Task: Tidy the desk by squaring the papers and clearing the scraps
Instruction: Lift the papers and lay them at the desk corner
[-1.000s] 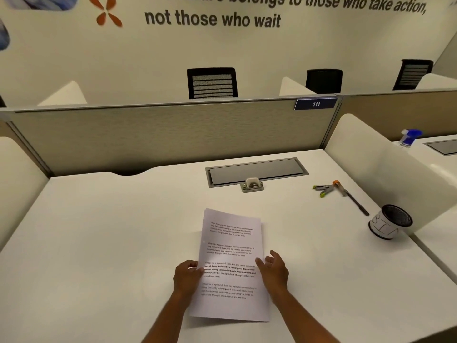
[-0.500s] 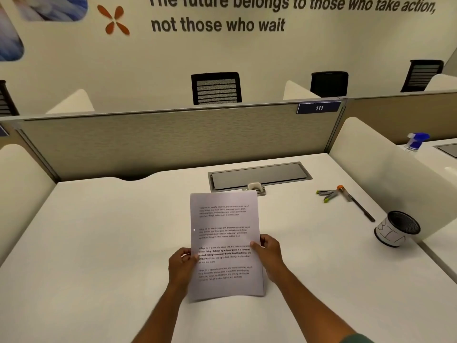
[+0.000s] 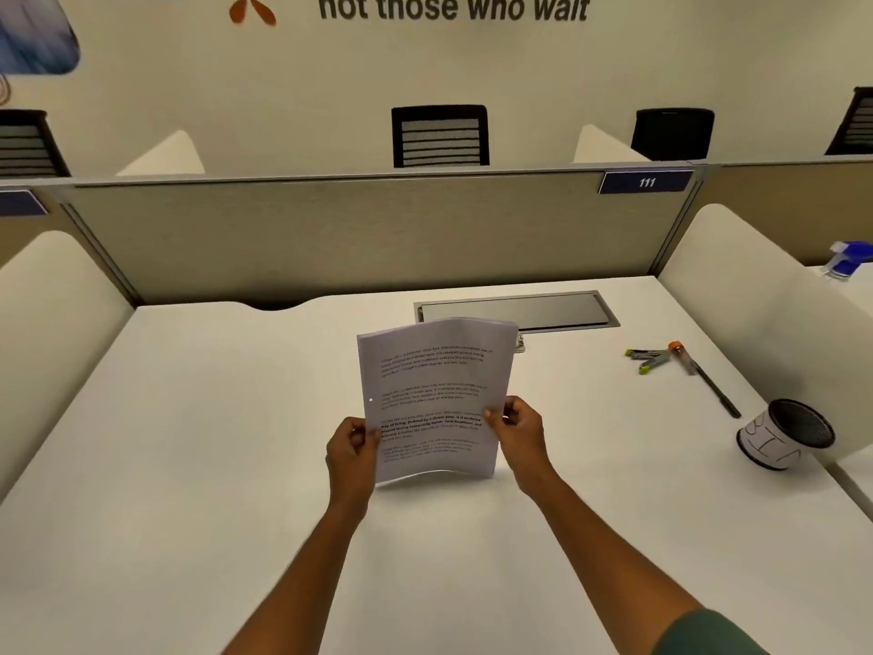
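At the middle of the table (image 3: 189, 465) a stack of papers (image 3: 434, 394) stands upright, slightly bowed, with printed text facing the camera; whether its bottom edge touches the tabletop I cannot tell. The left hand (image 3: 352, 453) has its grip clamped on the stack's left edge at 9 o'clock; the right hand (image 3: 517, 430) is clamped on the right edge at 3 o'clock. Toward 2 o'clock lie a stapler (image 3: 648, 360) and a pen (image 3: 704, 378). At 3 o'clock, well apart, a black cup (image 3: 784, 434) marked BIN sits by the side divider.
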`<action>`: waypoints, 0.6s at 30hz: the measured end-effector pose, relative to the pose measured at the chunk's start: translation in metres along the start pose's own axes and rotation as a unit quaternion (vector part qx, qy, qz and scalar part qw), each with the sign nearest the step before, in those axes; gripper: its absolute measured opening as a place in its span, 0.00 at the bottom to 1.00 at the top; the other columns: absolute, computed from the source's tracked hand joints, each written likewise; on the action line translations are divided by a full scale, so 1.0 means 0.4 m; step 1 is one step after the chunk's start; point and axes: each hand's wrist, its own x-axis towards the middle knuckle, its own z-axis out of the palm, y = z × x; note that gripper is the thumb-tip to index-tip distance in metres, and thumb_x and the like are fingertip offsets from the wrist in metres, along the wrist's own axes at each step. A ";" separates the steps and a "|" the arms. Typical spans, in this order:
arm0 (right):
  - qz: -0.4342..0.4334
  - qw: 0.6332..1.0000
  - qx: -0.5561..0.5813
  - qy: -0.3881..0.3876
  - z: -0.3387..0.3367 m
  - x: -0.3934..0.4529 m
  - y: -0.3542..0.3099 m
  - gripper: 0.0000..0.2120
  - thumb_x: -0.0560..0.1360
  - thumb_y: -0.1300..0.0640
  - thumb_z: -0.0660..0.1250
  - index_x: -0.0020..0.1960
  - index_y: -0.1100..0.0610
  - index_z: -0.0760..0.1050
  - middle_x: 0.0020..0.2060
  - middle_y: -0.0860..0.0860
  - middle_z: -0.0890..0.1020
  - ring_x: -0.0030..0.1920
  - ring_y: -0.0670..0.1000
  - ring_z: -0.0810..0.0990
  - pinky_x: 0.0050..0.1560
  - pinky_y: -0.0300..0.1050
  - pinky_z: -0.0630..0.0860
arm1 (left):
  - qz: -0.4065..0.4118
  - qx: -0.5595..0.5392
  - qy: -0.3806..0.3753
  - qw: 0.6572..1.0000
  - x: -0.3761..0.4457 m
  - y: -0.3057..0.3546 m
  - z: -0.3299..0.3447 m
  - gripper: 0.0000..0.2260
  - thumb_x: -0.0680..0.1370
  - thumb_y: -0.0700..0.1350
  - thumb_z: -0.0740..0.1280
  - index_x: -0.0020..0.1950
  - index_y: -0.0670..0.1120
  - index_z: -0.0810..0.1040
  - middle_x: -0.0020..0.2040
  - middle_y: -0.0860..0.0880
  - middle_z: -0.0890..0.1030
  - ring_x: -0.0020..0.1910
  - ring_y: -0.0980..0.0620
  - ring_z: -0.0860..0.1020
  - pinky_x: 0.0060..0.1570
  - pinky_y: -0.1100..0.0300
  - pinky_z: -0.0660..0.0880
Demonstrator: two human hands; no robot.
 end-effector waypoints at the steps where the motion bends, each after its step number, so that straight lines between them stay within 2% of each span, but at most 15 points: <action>1: -0.003 1.000 0.002 -0.002 -0.001 -0.004 0.002 0.05 0.77 0.58 0.68 0.53 0.54 0.76 0.48 0.50 0.83 0.49 0.50 0.82 0.44 0.39 0.80 | 0.005 0.001 0.001 1.000 -0.005 -0.004 -0.001 0.05 0.80 0.36 0.65 0.45 0.43 0.75 0.46 0.44 0.84 0.48 0.42 0.82 0.50 0.47 0.81; 4: -0.018 1.000 0.013 -0.007 -0.003 -0.017 0.013 0.03 0.77 0.57 0.69 0.50 0.52 0.77 0.47 0.47 0.84 0.48 0.49 0.83 0.45 0.39 0.81 | 0.013 0.000 0.004 1.000 -0.019 -0.016 -0.004 0.03 0.80 0.37 0.64 0.47 0.42 0.75 0.47 0.43 0.83 0.49 0.41 0.82 0.52 0.44 0.80; 8: -0.029 0.999 0.016 -0.016 -0.006 -0.032 0.027 0.03 0.76 0.59 0.69 0.49 0.54 0.77 0.46 0.46 0.85 0.48 0.50 0.83 0.49 0.43 0.82 | 0.008 -0.008 0.006 1.000 -0.037 -0.032 -0.010 0.02 0.80 0.37 0.65 0.48 0.43 0.75 0.47 0.43 0.83 0.49 0.43 0.82 0.53 0.43 0.81; 11: -0.030 0.999 0.012 -0.027 -0.006 -0.039 0.028 0.04 0.76 0.60 0.69 0.50 0.53 0.77 0.47 0.45 0.85 0.50 0.50 0.83 0.50 0.44 0.82 | 0.010 -0.012 0.004 1.000 -0.045 -0.036 -0.012 0.04 0.78 0.38 0.68 0.49 0.44 0.74 0.49 0.44 0.83 0.50 0.43 0.82 0.53 0.44 0.81; 13: -0.033 0.999 -0.001 -0.035 -0.007 -0.046 0.028 0.09 0.76 0.60 0.69 0.54 0.52 0.76 0.52 0.46 0.83 0.53 0.50 0.82 0.52 0.44 0.82 | 0.012 -0.025 -0.001 1.000 -0.050 -0.031 -0.010 0.08 0.76 0.39 0.71 0.51 0.45 0.73 0.51 0.44 0.83 0.51 0.42 0.82 0.52 0.49 0.81; 16: -0.046 0.998 -0.016 -0.038 -0.007 -0.060 0.026 0.16 0.76 0.57 0.70 0.61 0.48 0.72 0.54 0.40 0.80 0.53 0.44 0.80 0.49 0.36 0.80 | 0.018 -0.031 -0.003 0.999 -0.054 -0.017 -0.002 0.14 0.74 0.44 0.74 0.55 0.48 0.72 0.52 0.46 0.83 0.52 0.47 0.81 0.51 0.55 0.80; 18: -0.061 0.997 -0.033 -0.023 -0.007 -0.065 0.023 0.17 0.76 0.56 0.70 0.62 0.46 0.71 0.53 0.35 0.78 0.51 0.39 0.78 0.45 0.30 0.77 | 0.039 -0.016 0.004 0.999 -0.056 -0.009 0.005 0.13 0.75 0.47 0.73 0.56 0.50 0.74 0.51 0.51 0.82 0.51 0.50 0.81 0.50 0.57 0.80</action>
